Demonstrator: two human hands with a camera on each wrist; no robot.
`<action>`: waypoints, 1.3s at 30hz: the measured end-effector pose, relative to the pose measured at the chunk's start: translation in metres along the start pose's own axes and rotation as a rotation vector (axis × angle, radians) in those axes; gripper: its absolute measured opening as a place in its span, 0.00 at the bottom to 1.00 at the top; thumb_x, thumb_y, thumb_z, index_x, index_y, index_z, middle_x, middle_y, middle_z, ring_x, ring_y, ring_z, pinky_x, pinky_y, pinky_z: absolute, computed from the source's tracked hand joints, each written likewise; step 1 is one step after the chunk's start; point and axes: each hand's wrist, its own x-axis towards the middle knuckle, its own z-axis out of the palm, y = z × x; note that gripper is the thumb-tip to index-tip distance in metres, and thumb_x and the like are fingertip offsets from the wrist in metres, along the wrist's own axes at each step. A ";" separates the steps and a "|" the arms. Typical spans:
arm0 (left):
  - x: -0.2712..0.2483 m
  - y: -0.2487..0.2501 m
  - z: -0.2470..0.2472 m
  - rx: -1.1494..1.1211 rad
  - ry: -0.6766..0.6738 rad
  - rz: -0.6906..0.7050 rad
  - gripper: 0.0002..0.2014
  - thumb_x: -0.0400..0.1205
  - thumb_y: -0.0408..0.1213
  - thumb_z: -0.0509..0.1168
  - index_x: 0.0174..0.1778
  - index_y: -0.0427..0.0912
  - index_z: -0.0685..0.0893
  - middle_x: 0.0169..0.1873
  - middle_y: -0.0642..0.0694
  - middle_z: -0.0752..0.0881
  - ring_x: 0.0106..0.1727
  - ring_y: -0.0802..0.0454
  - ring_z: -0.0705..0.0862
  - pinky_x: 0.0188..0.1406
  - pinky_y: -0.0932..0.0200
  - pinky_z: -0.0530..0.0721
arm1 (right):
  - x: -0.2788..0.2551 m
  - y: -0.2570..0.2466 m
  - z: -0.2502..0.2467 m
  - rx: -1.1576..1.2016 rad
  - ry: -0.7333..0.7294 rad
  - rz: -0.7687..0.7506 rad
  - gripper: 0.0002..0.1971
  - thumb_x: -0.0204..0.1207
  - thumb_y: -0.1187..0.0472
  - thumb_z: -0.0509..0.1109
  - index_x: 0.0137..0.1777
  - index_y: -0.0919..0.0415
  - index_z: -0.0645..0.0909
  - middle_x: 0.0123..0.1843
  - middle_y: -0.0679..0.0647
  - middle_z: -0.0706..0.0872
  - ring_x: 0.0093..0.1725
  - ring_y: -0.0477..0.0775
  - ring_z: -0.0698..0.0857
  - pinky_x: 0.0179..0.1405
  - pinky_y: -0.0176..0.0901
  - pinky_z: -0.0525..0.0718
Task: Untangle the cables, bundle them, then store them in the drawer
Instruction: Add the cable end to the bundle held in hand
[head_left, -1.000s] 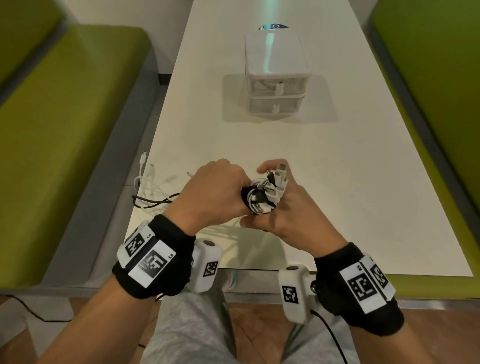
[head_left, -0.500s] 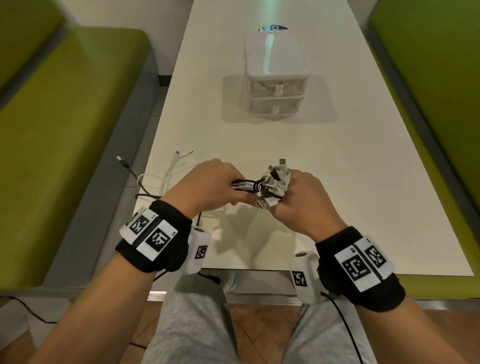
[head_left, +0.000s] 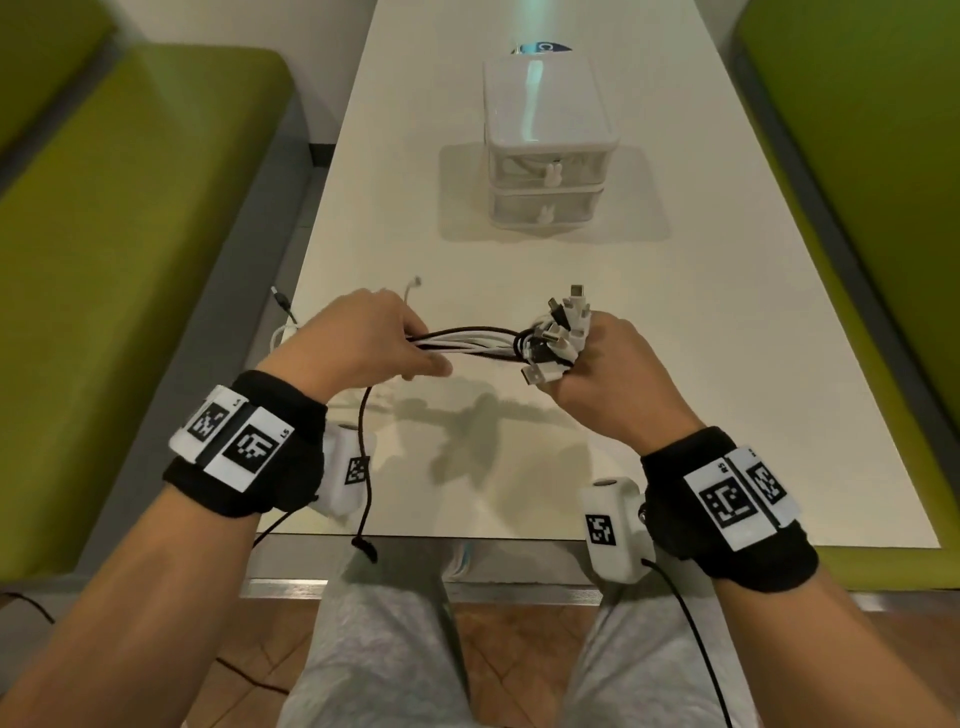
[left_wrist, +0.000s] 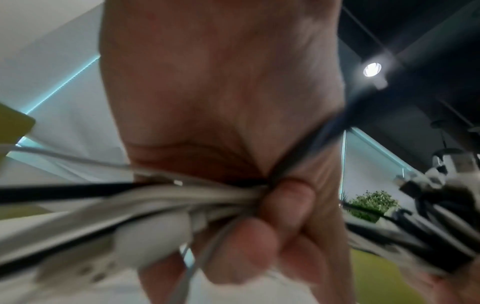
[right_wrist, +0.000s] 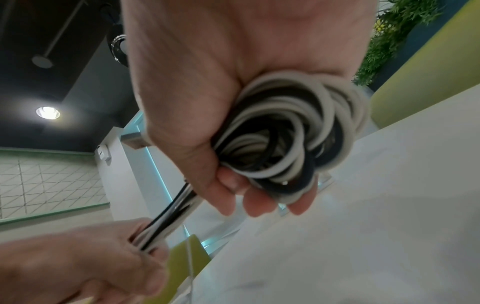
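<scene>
A bundle of white and black cables (head_left: 470, 342) stretches between my two hands above the near end of the white table (head_left: 727, 364). My right hand (head_left: 597, 374) grips the coiled part (right_wrist: 291, 131), and several plug ends (head_left: 563, 322) stick up out of it. My left hand (head_left: 363, 348) pinches the straight strands (left_wrist: 182, 201) a short way to the left. Loose tails trail from it: a black one (head_left: 363, 467) hangs over the table's near edge, a white one (head_left: 410, 291) curls up behind my fingers. The white two-drawer box (head_left: 545, 140) stands farther up the table, both drawers closed.
Green benches (head_left: 114, 249) run along both sides of the table. A black plug (head_left: 280, 301) pokes past the table's left edge. A blue and white object (head_left: 540, 48) lies behind the drawer box. My grey-trousered legs are under the near edge.
My hands have drawn apart: the left slid leftward along the cables, so a straight length now spans between them. Both hands rose and moved slightly farther up the table.
</scene>
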 end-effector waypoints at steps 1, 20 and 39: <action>-0.001 -0.001 -0.002 -0.012 -0.057 -0.015 0.17 0.71 0.56 0.75 0.24 0.47 0.85 0.15 0.54 0.80 0.19 0.58 0.76 0.17 0.70 0.68 | 0.003 0.002 0.000 -0.007 0.001 0.004 0.05 0.71 0.54 0.66 0.42 0.52 0.81 0.37 0.47 0.82 0.36 0.55 0.80 0.29 0.43 0.73; -0.012 -0.016 -0.035 0.051 0.296 -0.039 0.20 0.62 0.62 0.78 0.31 0.52 0.79 0.24 0.49 0.82 0.23 0.51 0.76 0.24 0.60 0.65 | 0.008 0.006 -0.011 0.052 0.085 0.062 0.04 0.71 0.54 0.66 0.41 0.52 0.81 0.37 0.48 0.84 0.38 0.56 0.82 0.35 0.45 0.79; 0.001 -0.052 -0.037 0.052 0.774 0.145 0.09 0.75 0.42 0.75 0.44 0.39 0.92 0.33 0.42 0.89 0.33 0.46 0.84 0.32 0.61 0.78 | 0.006 -0.007 -0.011 -0.036 0.075 -0.001 0.11 0.70 0.55 0.61 0.30 0.42 0.63 0.30 0.45 0.75 0.29 0.48 0.74 0.26 0.41 0.65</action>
